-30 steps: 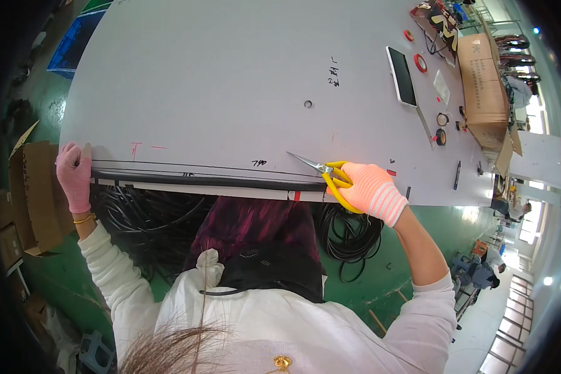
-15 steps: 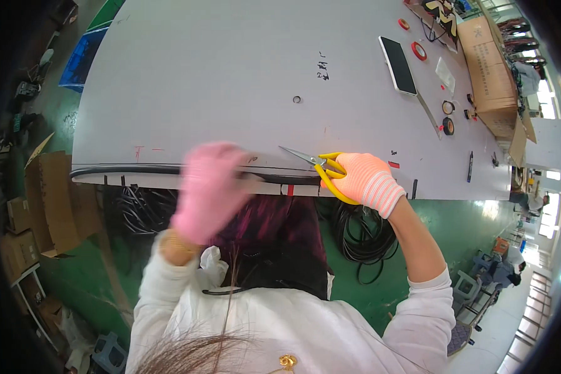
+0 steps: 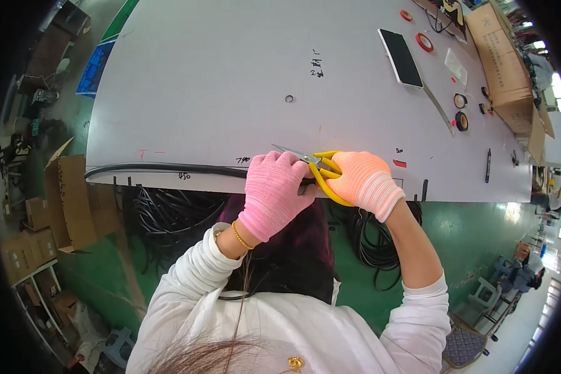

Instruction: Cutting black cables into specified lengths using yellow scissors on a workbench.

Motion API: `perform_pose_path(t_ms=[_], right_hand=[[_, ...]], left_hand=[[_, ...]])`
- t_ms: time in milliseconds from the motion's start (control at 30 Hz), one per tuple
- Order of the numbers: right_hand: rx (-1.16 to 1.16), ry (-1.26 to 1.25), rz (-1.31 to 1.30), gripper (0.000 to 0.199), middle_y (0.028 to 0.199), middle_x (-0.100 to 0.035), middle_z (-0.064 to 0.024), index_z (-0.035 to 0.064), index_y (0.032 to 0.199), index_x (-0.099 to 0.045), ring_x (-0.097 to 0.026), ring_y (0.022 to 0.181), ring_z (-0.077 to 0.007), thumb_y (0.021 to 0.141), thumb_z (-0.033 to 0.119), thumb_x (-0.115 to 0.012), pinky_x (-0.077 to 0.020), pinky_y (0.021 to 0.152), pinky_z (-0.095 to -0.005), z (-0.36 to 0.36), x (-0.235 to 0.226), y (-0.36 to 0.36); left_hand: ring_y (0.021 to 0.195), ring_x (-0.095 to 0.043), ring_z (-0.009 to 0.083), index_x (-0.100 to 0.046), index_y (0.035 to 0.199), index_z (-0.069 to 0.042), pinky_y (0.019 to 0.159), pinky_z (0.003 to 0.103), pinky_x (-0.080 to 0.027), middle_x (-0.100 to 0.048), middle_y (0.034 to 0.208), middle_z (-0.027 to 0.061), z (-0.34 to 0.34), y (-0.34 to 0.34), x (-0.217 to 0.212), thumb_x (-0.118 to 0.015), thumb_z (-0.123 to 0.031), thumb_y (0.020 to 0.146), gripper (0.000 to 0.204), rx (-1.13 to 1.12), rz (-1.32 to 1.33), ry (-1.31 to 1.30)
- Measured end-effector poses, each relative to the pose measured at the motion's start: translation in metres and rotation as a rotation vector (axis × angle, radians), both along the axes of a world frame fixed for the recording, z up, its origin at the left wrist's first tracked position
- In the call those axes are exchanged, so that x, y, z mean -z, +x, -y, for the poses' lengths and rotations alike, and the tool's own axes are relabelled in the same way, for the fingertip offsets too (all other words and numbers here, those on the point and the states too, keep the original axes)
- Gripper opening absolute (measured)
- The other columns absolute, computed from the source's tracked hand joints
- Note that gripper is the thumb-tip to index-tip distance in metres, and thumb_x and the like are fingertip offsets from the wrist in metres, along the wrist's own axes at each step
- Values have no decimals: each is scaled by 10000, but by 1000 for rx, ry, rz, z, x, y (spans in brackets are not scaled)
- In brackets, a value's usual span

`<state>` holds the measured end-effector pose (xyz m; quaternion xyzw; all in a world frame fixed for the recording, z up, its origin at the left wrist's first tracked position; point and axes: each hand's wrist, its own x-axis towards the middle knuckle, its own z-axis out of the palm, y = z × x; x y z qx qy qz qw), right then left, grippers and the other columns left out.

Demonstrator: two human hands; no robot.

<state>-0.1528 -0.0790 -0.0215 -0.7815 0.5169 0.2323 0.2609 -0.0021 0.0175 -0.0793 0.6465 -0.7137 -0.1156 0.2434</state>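
My left hand (image 3: pixel 273 192), in a pink knit glove, is closed around a long black tube (image 3: pixel 168 167) near its right part. The tube lies along the near edge of the grey table (image 3: pixel 218 93), bowed slightly at its left end. In an orange striped glove, my right hand (image 3: pixel 363 181) grips yellow-handled scissors (image 3: pixel 328 194) with pointed metal blades. Those blades point left, just above the fingers of my left hand. Between the two hands, the tube's right end is mostly hidden by my left glove and the scissors.
At the right lie a phone (image 3: pixel 400 58), a metal ruler (image 3: pixel 439 107), red tape (image 3: pixel 424 42), black tape (image 3: pixel 461 121) and a marker pen (image 3: pixel 488 165). A cardboard box (image 3: pixel 502 59) stands beyond. Coiled black tubing (image 3: pixel 374 243) hangs under the table edge. A small ring (image 3: pixel 289 98) lies mid-table.
My left hand, blurred before, has moved right along the table edge and closed on the tube beside the scissors. My right hand still holds the scissors in nearly the same place.
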Motion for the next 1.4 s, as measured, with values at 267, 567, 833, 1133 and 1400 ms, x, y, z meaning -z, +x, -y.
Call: perform_pose_path(t_ms=[267, 567, 833, 1133, 1400], right_hand=[[7, -261, 370, 305, 782, -702, -147, 39, 899, -651, -675, 740, -366, 844, 329, -726, -533, 644, -420, -30, 23, -33], [970, 262, 1428, 336, 662, -581, -61, 43, 868, -591, -493, 543, -155, 890, 340, -746, -395, 529, -263, -126, 42, -86], [722, 495, 1262, 475, 896, -492, -28, 33, 1080, -473, -472, 754, -138, 946, 434, -689, -449, 727, -284, -207, 90, -67], [704, 465, 1407, 401, 969, -514, -7, 44, 1091, -475, -490, 821, -125, 971, 369, -676, -444, 791, -246, -194, 76, -43], [933, 724, 1447, 301, 891, -529, 1, 47, 1025, -519, -485, 810, -93, 1017, 333, -613, -436, 775, -219, -194, 67, -42]], left_hand=[[871, -611, 267, -698, 843, -127, 800, 396, -457, -633, 861, 57, 5, -3, -7, -775, -329, 724, 247, 8, 56, 108], [805, -637, 297, -702, 883, -48, 752, 384, -512, -655, 832, 120, 15, 8, -22, -719, -189, 727, 211, 148, -173, 309], [647, -509, 159, -656, 890, 49, 666, 303, -485, -576, 682, 104, 25, 9, -63, -658, -98, 772, 189, 194, -489, 685], [648, -492, 139, -652, 890, 51, 655, 299, -479, -555, 666, 82, 14, 4, -75, -665, -107, 777, 195, 240, -522, 710], [660, -500, 135, -645, 879, 57, 657, 297, -480, -555, 672, 76, 10, 3, -71, -659, -95, 784, 179, 211, -579, 659]])
